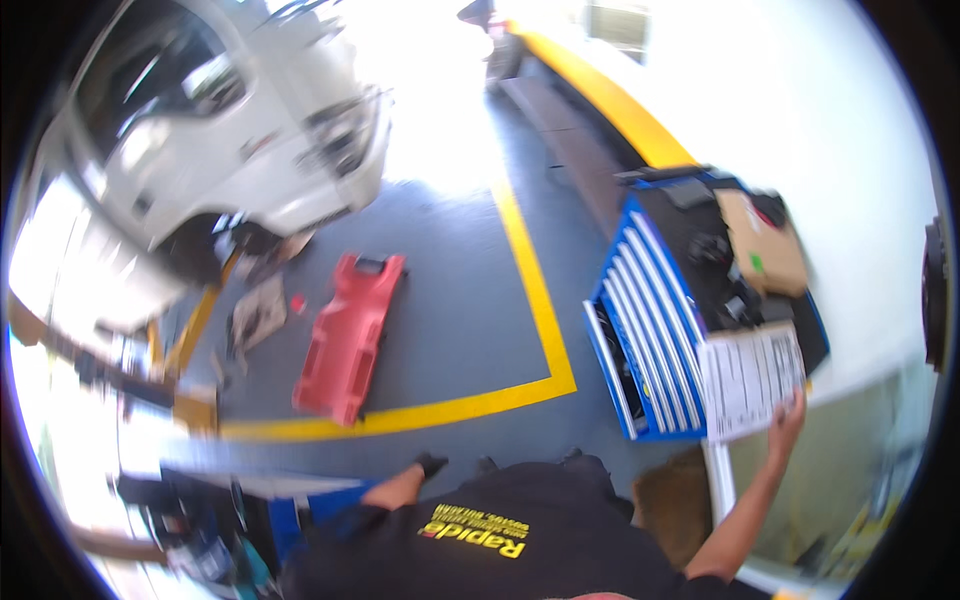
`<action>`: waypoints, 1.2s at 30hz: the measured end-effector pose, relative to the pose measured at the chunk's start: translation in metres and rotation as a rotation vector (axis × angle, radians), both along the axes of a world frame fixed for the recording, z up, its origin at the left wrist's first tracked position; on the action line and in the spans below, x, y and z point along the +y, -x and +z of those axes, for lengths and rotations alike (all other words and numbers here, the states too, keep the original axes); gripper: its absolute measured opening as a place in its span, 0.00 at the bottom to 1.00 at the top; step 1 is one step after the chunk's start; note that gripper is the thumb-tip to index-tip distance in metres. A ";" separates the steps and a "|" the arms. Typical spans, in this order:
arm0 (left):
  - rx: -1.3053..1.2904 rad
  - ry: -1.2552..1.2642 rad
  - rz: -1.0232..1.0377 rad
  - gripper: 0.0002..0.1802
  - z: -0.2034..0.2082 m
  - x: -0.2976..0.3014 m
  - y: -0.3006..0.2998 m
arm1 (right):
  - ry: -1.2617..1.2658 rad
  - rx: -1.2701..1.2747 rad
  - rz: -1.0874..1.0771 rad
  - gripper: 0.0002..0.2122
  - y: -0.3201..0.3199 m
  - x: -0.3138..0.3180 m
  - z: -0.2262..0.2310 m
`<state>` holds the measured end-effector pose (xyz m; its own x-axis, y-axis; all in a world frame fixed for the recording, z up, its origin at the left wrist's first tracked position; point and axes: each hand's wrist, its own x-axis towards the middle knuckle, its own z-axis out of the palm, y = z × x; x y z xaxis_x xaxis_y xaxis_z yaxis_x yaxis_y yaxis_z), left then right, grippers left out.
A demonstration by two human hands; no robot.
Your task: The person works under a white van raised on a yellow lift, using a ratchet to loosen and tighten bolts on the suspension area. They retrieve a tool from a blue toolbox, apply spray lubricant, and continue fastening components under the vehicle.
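Right fingers: the right hand (pixel 788 408) is closed on the lower right edge of a white form (pixel 750 380), gripping it near the corner.
White form: held up at the near end of the blue tool cabinet (pixel 655 320), overlapping it in view; whether the two touch, I cannot tell.
Left fingers: the left hand (pixel 430 466) is low and well to the left of the cabinet, close to the person's body; it looks dark and blurred – perhaps a glove or grime – and I cannot tell whether the fingers are apart or together.
Dark shirt: the person's shirt (pixel 480 550), with yellow print, lies nearer the viewer than the cabinet.
Cabinet front: a stack of drawers with pale edges, facing left; one drawer (pixel 610 368) is pulled out.
Cabinet top: a piece of brown cardboard (pixel 762 245) lies toward the right side, beside small dark items too smeared to name.
Brown mat: the mat (pixel 675 500) is on the near side of the cabinet.
Yellow floor line: the line (pixel 530 290) runs left of the cabinet and turns a corner.
Red creeper: the creeper (pixel 345 335) rests on the grey floor, well left of the cabinet.
White truck: its cab (pixel 230 150) stands beyond the creeper, far left of the cabinet.
Yellow beam: the beam (pixel 610 90) stretches away behind the cabinet.
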<state>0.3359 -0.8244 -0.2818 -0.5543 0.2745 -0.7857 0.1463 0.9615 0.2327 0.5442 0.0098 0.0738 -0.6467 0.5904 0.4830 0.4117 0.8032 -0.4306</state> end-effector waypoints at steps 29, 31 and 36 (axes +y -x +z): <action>-0.090 0.276 0.958 0.26 0.011 -0.031 -0.178 | 0.430 -0.386 1.007 0.14 0.269 -0.288 -0.038; 0.101 0.163 0.647 0.24 0.014 -0.056 -0.163 | 0.332 -0.781 1.081 0.22 0.261 -0.313 -0.147; 0.361 -0.047 0.524 0.19 0.022 -0.108 -0.085 | 0.724 -1.422 0.750 0.26 0.204 -0.316 -0.337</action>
<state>0.4211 -0.9323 -0.2599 -0.8519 -0.0750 -0.5183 -0.2635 0.9167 0.3003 0.3403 -0.3060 -0.2628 -0.5025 -0.1836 -0.8448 0.4161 0.8052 -0.4225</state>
